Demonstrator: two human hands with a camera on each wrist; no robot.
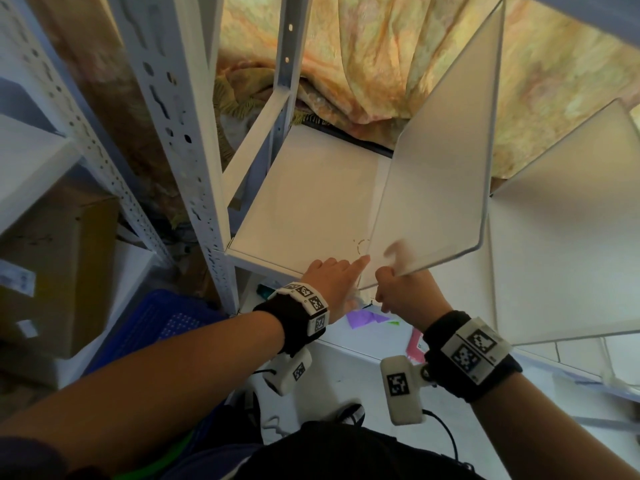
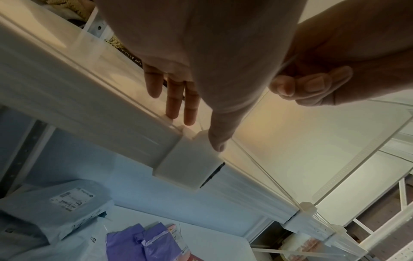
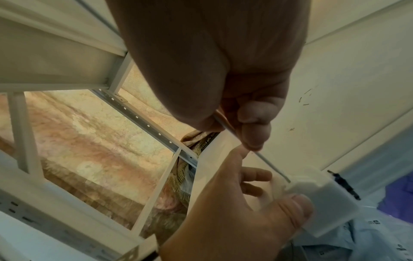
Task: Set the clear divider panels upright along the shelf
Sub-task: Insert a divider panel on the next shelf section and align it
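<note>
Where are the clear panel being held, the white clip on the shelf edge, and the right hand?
clear panel (image 1: 440, 188), head view, middle of its frosted face.
white clip (image 2: 190, 164), left wrist view, its front face.
right hand (image 1: 408, 292), head view, back of the hand pinching the panel's corner.

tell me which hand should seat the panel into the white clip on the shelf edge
Right. The right hand already pinches the clear plastic divider panel at its lower corner, while the left hand, fingers straight, rests at the white plastic clip, steadying it.
</note>
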